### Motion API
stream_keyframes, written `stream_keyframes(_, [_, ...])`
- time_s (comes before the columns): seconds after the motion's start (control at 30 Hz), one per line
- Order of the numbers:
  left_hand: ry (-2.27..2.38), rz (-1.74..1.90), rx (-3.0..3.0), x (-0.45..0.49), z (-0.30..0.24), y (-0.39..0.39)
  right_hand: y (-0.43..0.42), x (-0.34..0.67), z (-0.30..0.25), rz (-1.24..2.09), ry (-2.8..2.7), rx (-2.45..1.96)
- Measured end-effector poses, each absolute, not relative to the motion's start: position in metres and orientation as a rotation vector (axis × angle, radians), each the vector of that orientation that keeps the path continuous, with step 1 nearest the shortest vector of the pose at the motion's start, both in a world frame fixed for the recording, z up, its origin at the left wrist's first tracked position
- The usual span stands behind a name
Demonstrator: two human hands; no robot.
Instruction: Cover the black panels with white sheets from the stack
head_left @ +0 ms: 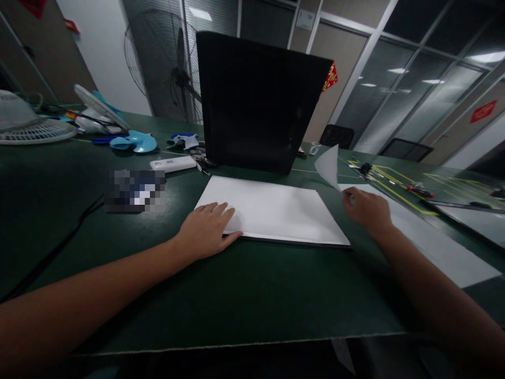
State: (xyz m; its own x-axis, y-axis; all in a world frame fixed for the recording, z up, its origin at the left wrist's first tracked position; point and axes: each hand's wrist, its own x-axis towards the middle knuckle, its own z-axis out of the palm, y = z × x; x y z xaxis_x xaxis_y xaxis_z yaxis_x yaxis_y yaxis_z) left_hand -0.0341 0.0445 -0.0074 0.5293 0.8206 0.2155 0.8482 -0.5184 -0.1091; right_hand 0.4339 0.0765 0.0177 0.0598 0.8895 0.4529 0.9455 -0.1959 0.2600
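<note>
My left hand (209, 229) lies flat on the near left corner of a white paper pad (276, 208), fingers stretched out and the thumb along its front edge. The pad has a dark underside and lies on the green table. To the right of the pad, my right hand (369, 210) is closed, pinching a white sheet of paper (329, 164) whose curled corner stands up above the fingers. White paper (442, 242) also lies under and beyond that forearm; I cannot tell whether it is the same sheet.
A large black upright panel (264, 100) stands right behind the pad. Left are a white oblong device (173, 164), a blurred-out object (134, 190) with a dark cable, blue fan blades (136, 141) and fan parts (35, 129). Yellow strips (398, 184) lie far right.
</note>
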Motion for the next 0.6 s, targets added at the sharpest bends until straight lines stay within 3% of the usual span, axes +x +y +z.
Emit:
stream_keyframes(0.27, [-0.915, -0.602, -2.523, -0.033, -0.003, 0.038, 0.042, 0.335, 0.005, -0.425, -2.749, -1.357])
stream_keyframes(0.47, [-0.784, -0.251, -2.760, -0.030, -0.002, 0.041, 0.044, 0.334, -0.004, -0.039, -2.711, -0.969])
stream_keyframes(0.6, [-0.897, -0.080, -2.871, -0.028, -0.003, 0.044, 0.062, 0.362, -0.005, -0.044, -2.604, -1.019])
